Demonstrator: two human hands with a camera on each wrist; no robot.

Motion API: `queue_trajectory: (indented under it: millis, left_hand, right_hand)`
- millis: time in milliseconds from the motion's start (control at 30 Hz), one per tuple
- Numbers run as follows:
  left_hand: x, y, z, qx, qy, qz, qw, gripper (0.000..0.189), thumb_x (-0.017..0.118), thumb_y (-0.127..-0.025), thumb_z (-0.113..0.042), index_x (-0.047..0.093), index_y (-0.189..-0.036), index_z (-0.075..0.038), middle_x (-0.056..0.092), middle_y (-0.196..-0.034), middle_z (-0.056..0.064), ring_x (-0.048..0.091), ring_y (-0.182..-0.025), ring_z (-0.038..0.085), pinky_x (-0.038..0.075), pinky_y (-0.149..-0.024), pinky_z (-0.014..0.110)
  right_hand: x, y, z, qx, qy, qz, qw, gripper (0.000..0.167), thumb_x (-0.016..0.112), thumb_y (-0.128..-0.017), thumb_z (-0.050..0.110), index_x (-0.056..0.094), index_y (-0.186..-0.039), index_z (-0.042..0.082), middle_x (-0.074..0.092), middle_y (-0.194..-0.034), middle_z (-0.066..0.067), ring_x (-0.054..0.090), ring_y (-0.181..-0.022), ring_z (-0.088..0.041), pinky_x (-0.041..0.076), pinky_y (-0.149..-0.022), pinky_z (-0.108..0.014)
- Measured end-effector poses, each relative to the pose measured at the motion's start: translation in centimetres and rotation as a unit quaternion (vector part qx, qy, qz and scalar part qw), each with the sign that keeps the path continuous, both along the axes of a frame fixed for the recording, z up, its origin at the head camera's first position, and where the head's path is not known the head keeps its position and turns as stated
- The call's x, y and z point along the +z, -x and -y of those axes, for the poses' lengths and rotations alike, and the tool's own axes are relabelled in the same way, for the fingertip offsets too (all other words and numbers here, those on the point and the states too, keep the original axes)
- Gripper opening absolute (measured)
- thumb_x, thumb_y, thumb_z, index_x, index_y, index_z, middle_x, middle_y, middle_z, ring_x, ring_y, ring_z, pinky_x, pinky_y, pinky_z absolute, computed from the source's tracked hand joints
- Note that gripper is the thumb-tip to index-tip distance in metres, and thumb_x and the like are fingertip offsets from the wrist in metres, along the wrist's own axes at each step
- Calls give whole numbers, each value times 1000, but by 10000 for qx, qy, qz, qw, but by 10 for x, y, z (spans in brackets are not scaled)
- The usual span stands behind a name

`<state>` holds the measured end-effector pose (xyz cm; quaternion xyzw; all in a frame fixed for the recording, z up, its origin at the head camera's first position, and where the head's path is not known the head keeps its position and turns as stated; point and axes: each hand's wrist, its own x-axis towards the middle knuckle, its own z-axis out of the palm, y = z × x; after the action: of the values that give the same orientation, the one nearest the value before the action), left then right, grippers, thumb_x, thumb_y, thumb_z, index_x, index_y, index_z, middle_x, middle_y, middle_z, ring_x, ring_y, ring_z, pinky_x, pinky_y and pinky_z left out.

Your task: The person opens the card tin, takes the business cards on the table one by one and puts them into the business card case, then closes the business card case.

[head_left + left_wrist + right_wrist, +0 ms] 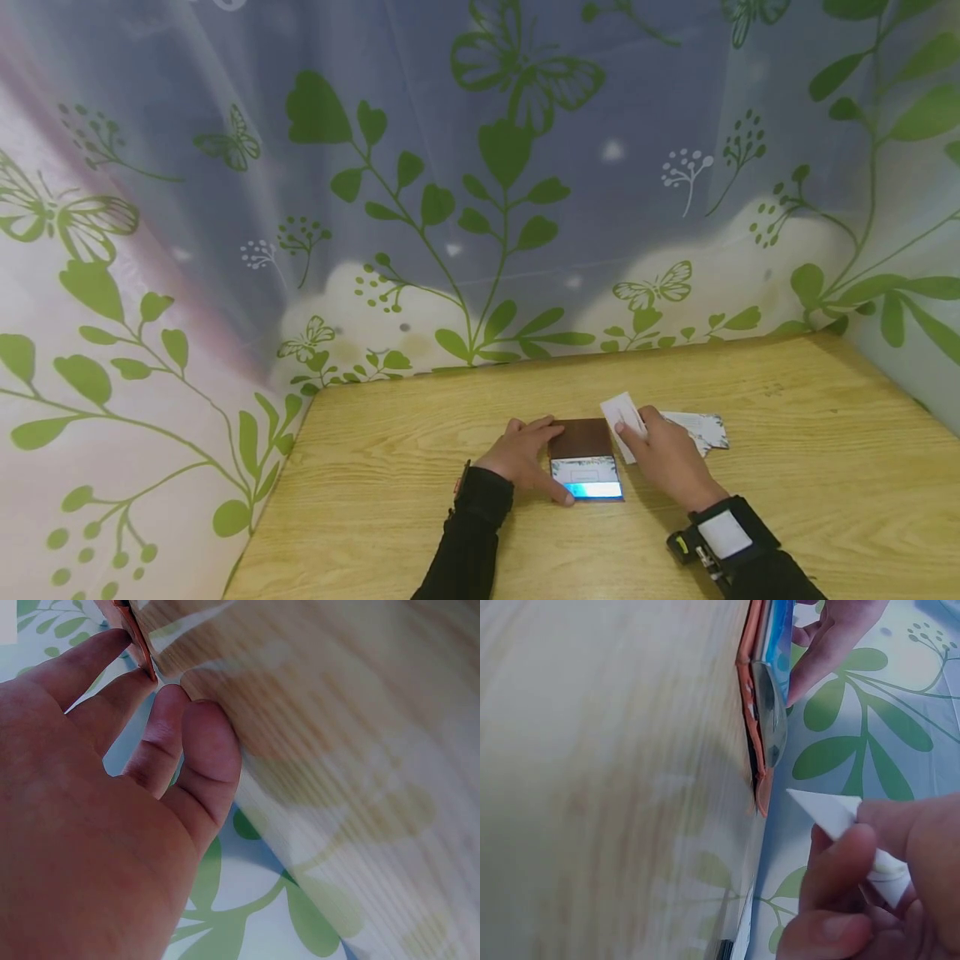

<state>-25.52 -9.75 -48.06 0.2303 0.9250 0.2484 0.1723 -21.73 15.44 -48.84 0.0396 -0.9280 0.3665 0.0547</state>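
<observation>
An opened brown wallet (581, 437) lies on the table, its lower half showing a white card with a leafy print (585, 469) and a shiny blue-white strip below. My left hand (521, 458) spans its left side, fingertips at the upper flap and thumb on the lower corner. In the left wrist view, two fingertips meet the wallet's reddish edge (141, 645). Just right of the wallet, my right hand (671, 458) pinches a white card (621, 414) between thumb and fingers. That card (829, 810) appears at a slant in the right wrist view.
Leaf-printed cards (708, 429) lie on the wood-grain table (420, 433) behind and right of my right hand, partly hidden by it. A curtain (450, 208) with green leaves and butterflies hangs along the back and sides of the table.
</observation>
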Motion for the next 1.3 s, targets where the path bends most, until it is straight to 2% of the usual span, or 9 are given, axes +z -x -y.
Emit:
queue_trajectory:
  millis: [233, 467, 667, 867, 1067, 1200, 1300]
  left_hand:
    - [0, 1, 0, -47, 51, -18, 10000, 108, 96, -69, -47, 43, -160, -24, 29, -169, -5, 35, -115, 14, 46, -91, 28]
    - [0, 1, 0, -48, 107, -43, 9999, 107, 96, -69, -47, 43, -160, -24, 29, -169, -5, 35, -114, 14, 46, -91, 29]
    - [0, 1, -1, -32, 130, -84, 9999, 108, 96, -69, -48, 43, -160, -25, 30, -169, -5, 36, -121, 15, 46, -96, 31]
    - [-1, 1, -1, 7, 127, -97, 9999, 109, 97, -67, -48, 44, -159, -25, 30, -168, -6, 37, -120, 15, 46, -96, 31]
    - [-1, 2, -2, -13, 170, -131, 9998, 109, 97, -67, -49, 44, -159, -24, 30, -168, -5, 37, -117, 14, 46, -93, 29]
    - [0, 2, -2, -24, 179, -126, 9998, 109, 97, -67, -49, 44, -159, -24, 30, -168, -4, 37, -113, 14, 46, -92, 28]
    - [-1, 3, -2, -16, 195, -153, 9997, 110, 97, -66, -50, 44, -159, -24, 31, -168, -4, 37, -113, 14, 46, -93, 29]
  right_hand:
    - [-4, 2, 1, 215, 112, -149, 9996, 34, 60, -103, 15, 57, -127, -9, 69, -108, -22, 63, -84, -25, 50, -64, -35]
    - [-4, 2, 1, 344, 235, -141, 9990, 37, 58, -100, 8, 54, -132, -10, 66, -122, -30, 66, -104, -38, 55, -76, -47]
    - [-5, 3, 2, 442, 315, -81, 9985, 37, 56, -99, 7, 54, -133, -9, 64, -126, -30, 64, -112, -42, 54, -86, -56]
    - [-5, 3, 4, 608, 402, -68, 9973, 37, 53, -99, 5, 52, -134, -8, 63, -129, -30, 63, -117, -40, 54, -90, -56]
    - [-4, 3, 6, 765, 573, -101, 9954, 40, 55, -99, 4, 49, -137, -8, 66, -124, -28, 65, -111, -34, 54, -88, -51]
    - [-5, 4, 7, 837, 733, 94, 9937, 45, 58, -99, 5, 44, -141, -3, 68, -112, -20, 66, -95, -24, 54, -78, -41]
    - [-5, 4, 7, 965, 816, 227, 9917, 48, 60, -98, 5, 41, -142, 1, 67, -105, -13, 61, -84, -18, 49, -70, -33]
